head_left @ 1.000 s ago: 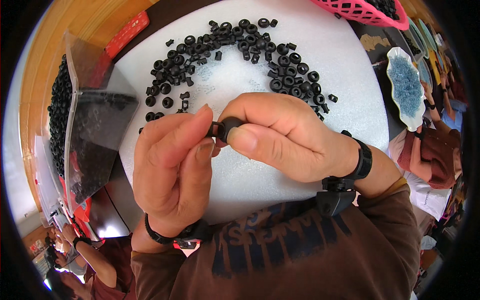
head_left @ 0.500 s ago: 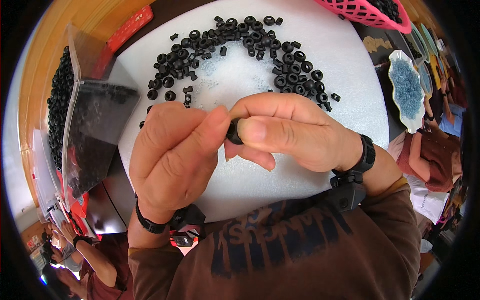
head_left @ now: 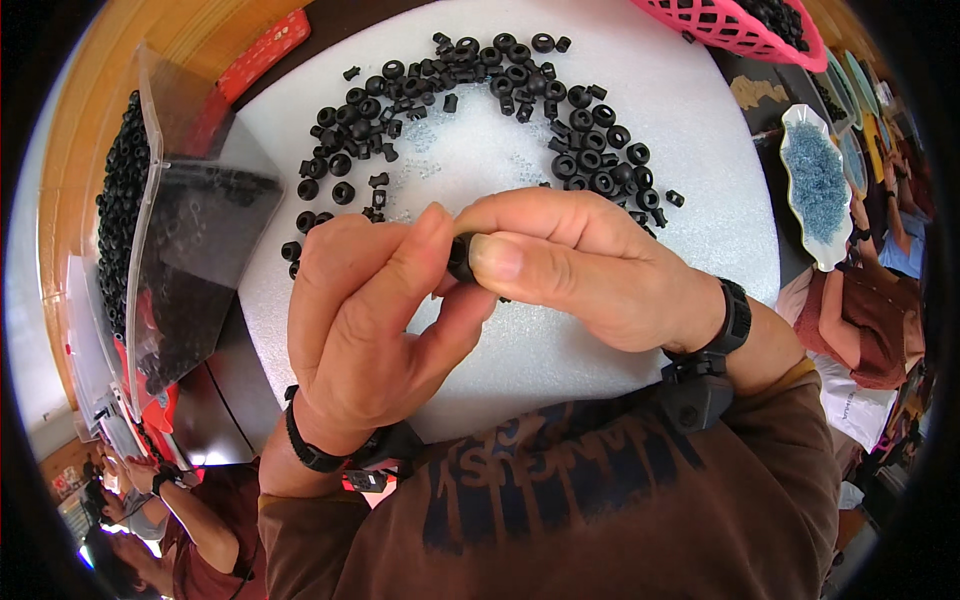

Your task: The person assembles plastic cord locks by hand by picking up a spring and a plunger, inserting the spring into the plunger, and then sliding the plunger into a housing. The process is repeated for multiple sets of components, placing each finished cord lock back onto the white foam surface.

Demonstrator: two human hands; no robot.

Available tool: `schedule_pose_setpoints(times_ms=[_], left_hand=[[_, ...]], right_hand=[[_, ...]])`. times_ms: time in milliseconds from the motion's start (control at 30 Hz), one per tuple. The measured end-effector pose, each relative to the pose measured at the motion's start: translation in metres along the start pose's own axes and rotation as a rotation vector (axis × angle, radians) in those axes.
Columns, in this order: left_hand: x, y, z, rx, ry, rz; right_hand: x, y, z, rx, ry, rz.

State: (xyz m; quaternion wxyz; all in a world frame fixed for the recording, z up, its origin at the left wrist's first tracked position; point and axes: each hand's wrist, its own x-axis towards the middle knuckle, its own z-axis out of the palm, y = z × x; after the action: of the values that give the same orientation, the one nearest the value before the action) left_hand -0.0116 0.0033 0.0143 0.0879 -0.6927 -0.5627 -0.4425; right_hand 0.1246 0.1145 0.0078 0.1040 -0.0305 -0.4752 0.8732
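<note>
Above the white sheet (head_left: 700, 170), the right hand (head_left: 580, 262) is pinching a black bead (head_left: 460, 258) between thumb and fingers, the bead's hole facing left. The left hand (head_left: 365, 325) is hovering close on that side, thumb and forefinger slightly parted beside the bead; whether its tips are gripping anything, I cannot tell. Beyond both hands, black parts (head_left: 602, 183), some round and some spool-shaped, are lying in a broad arch, with tiny clear bits (head_left: 425, 140) lying inside it. At the left, a clear box (head_left: 152, 190) is standing near a red tray (head_left: 265, 55). At the upper right, a pink basket (head_left: 735, 28) is holding more black pieces, and below it a white dish (head_left: 838, 245) is holding blue grains (head_left: 815, 175).
</note>
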Motion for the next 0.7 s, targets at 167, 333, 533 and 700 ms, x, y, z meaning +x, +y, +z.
schedule_pose_setpoints(times_ms=[167, 333, 533, 700], left_hand=[[-0.0073, 0.0023, 0.0033, -0.015, 0.005, -0.072], [-0.0093, -0.0020, 0.0013, -0.004, -0.020, -0.041], [-0.0095, -0.0031, -0.0002, -0.017, -0.046, -0.033], [-0.0094, 0.0001, 0.0009, -0.006, -0.035, -0.080]], right_hand=[[-0.0009, 0.0024, -0.0019, -0.025, -0.010, 0.040], [0.0005, 0.0040, -0.0052, -0.084, 0.023, 0.061], [-0.0013, 0.0022, -0.0023, -0.058, 0.055, 0.096], [-0.0018, -0.0013, -0.0045, -0.055, 0.033, 0.121]])
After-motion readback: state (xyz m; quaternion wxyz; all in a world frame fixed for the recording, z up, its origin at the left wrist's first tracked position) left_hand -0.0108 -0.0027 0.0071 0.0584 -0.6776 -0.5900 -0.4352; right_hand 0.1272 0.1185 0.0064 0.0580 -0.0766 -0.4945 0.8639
